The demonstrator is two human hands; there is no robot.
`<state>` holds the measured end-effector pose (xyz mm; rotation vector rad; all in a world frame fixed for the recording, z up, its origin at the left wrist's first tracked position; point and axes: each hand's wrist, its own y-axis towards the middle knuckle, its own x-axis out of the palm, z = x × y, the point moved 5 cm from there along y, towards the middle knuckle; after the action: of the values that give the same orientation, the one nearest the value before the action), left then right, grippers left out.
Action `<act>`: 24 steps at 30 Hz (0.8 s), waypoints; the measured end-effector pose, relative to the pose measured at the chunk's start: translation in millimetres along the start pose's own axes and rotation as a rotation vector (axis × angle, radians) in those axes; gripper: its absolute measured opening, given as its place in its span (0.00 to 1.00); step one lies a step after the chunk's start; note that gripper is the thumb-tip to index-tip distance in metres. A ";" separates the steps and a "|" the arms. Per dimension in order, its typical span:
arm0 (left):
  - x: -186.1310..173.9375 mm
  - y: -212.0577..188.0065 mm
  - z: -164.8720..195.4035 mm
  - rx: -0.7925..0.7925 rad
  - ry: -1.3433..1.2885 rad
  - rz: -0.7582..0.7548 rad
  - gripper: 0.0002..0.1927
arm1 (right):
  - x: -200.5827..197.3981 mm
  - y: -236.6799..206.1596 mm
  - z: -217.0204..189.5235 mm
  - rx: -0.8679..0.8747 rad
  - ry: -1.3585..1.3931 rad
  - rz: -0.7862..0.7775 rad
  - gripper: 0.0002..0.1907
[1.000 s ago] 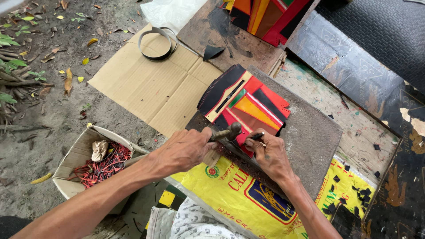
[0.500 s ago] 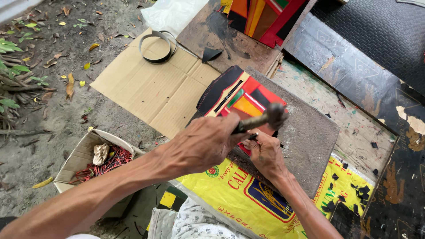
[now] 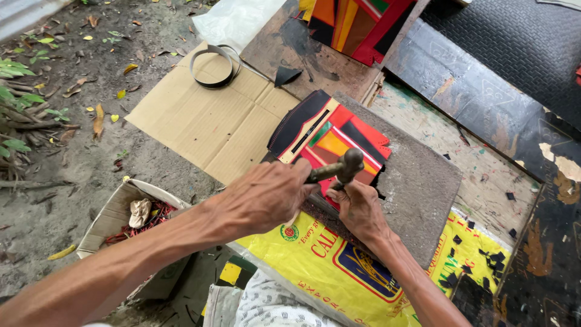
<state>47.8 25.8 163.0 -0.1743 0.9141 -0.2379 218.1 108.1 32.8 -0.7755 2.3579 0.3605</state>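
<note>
My left hand [image 3: 266,197] is shut on the handle of a small hammer [image 3: 350,163]. The hammer's head sits just above my right hand [image 3: 360,209]. My right hand is closed in a fist on the near edge of a red, black, orange and green stitched piece [image 3: 339,136]. It seems to pinch a small tool under the hammer head, but my fingers hide the tool. The piece lies on a grey slab [image 3: 423,181].
A yellow printed sack [image 3: 339,266] lies under the slab's near edge, with black scraps to its right. Flat cardboard [image 3: 206,121] with a strap loop [image 3: 212,66] lies to the left. Below it is an open box [image 3: 115,212] of red scraps. More coloured pieces [image 3: 357,24] are stacked at the back.
The hammer rose from beside my right hand half a second ago and has now come back down onto it. My right hand stayed on the piece.
</note>
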 end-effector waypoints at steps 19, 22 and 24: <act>-31.1 -17.5 12.1 0.345 -0.219 0.426 0.14 | 2.4 0.3 -6.5 -0.162 -0.014 0.015 0.04; -44.1 -30.9 29.2 0.499 -0.462 0.642 0.10 | 1.1 -4.3 -5.7 -0.191 -0.005 0.039 0.04; -42.3 -28.7 38.2 0.553 -0.463 0.621 0.12 | 1.9 -6.4 -5.0 -0.204 0.015 0.045 0.03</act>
<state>49.8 11.8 225.3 0.5455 0.3827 0.1325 218.4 100.0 35.1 -0.8212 2.3813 0.6243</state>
